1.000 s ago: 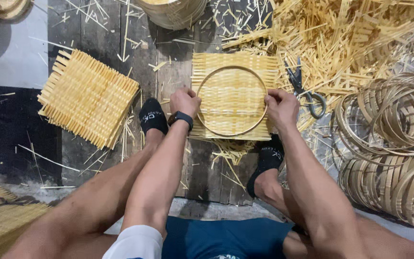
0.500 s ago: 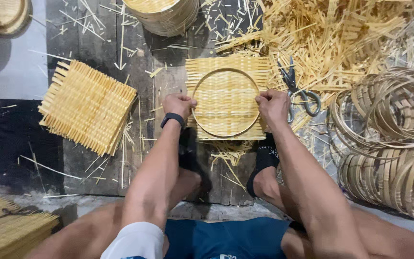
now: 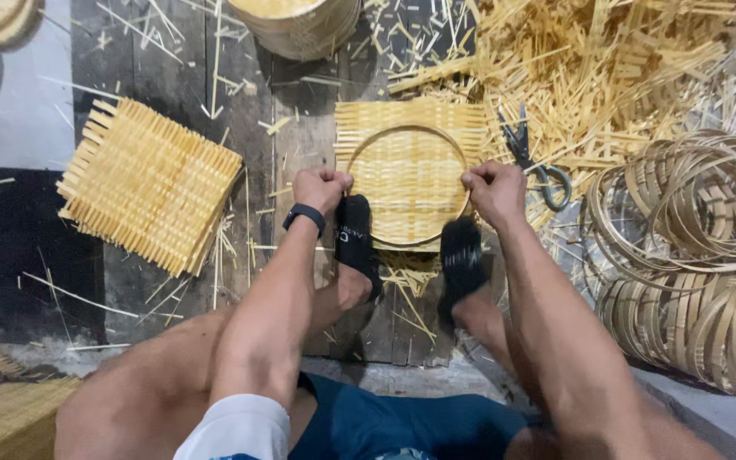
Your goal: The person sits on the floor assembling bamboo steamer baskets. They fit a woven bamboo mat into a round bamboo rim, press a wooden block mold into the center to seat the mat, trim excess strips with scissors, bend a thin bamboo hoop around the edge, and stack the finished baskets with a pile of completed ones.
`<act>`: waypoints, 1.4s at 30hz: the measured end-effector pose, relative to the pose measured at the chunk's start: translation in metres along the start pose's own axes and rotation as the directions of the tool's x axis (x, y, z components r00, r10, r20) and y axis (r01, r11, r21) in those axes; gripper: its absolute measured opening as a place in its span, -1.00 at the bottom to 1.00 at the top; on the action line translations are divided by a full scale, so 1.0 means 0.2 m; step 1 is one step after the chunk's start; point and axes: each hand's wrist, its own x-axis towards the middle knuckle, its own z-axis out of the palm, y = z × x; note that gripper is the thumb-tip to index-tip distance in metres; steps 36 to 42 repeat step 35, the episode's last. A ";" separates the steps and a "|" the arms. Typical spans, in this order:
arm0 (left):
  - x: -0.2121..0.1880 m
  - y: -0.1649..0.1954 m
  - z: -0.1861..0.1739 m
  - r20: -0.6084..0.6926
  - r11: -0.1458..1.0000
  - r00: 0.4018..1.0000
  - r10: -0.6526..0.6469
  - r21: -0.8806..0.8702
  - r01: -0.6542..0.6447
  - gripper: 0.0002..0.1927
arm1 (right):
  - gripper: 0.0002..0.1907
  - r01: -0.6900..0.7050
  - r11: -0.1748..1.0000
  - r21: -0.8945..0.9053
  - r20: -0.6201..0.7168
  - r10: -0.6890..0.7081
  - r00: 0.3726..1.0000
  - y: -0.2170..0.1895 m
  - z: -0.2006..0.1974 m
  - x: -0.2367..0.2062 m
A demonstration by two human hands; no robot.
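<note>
Nearest the camera are blue shorts [image 3: 402, 422] and two bare legs, knees spread. Two feet in black socks, the left foot [image 3: 356, 243] and the right foot [image 3: 462, 260], press on the near edge of a woven mat [image 3: 411, 136] that lies flat on the dark wooden floor [image 3: 300, 145].

The left hand [image 3: 321, 187], with a black wristband [image 3: 304, 217] on its wrist, is clenched on the left side of a thin round hoop [image 3: 408, 129] that lies on top of the mat. The right hand [image 3: 496, 192] is clenched on the right side of the same hoop.

A stack of woven mats [image 3: 146, 183] lies to the left, well apart. Scissors [image 3: 534, 162] lie just right of the mat, near the right hand. A pile of hoops [image 3: 692, 247] sits at the right.

Farther off, loose strips [image 3: 606, 68] cover the floor at upper right, and a round basket [image 3: 300, 25] stands beyond the mat.
</note>
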 end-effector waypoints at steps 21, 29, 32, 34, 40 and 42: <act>0.10 0.56 0.21 0.126 0.754 0.764 0.632 0.124 -0.645 -0.75 | -0.02 0.779 0.400 -0.483 0.506 -0.599 0.621 -0.41 0.35 -0.37; 0.10 0.62 0.20 0.133 0.838 0.832 0.538 0.018 -0.545 -0.74 | -0.19 0.738 0.591 -0.326 0.451 -0.589 0.671 -0.42 0.30 -0.35; 0.10 0.56 0.21 0.129 0.821 0.815 0.565 0.013 -0.571 -0.74 | -0.58 0.703 0.702 -0.112 0.374 -0.626 0.684 -0.40 0.16 -0.10; 0.13 0.55 0.23 0.157 0.803 0.801 0.578 0.065 -0.593 -0.73 | -0.66 0.677 0.717 -0.167 0.243 -0.635 0.733 -0.43 0.10 0.12; 0.15 0.56 0.23 0.187 0.785 0.789 0.585 0.114 -0.609 -0.73 | -0.56 0.639 0.716 -0.282 0.147 -0.626 0.766 -0.45 0.07 0.22; 0.15 0.56 0.23 0.187 0.785 0.789 0.585 0.114 -0.609 -0.73 | -0.56 0.639 0.716 -0.282 0.147 -0.626 0.766 -0.45 0.07 0.22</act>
